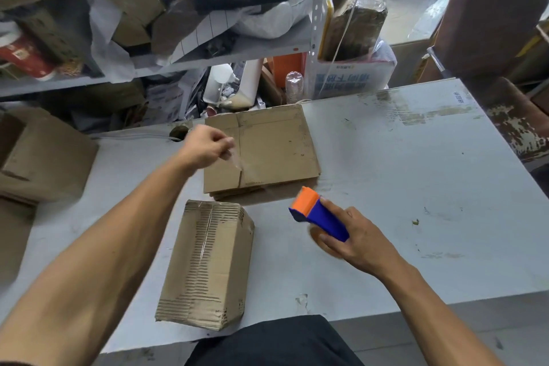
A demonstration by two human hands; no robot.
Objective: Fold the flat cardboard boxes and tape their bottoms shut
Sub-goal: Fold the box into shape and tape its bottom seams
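A folded-up cardboard box [208, 264] lies on the grey table [401, 187] near the front edge, with clear tape along its top seam. Behind it sits a stack of flat cardboard boxes [267, 148]. My left hand [205, 147] hovers over the stack's left side and pinches the free end of a strip of clear tape [236, 162]. To the right of the box, my right hand [353, 239] grips a blue and orange tape dispenser [319, 215], its roll underneath partly hidden by my fingers.
More cardboard boxes [41, 157] are piled left of the table. Behind the table stand cluttered metal shelves [237, 50] with bags and cartons, and a white printed carton [350, 77]. A brown chair [499, 15] is at the far right.
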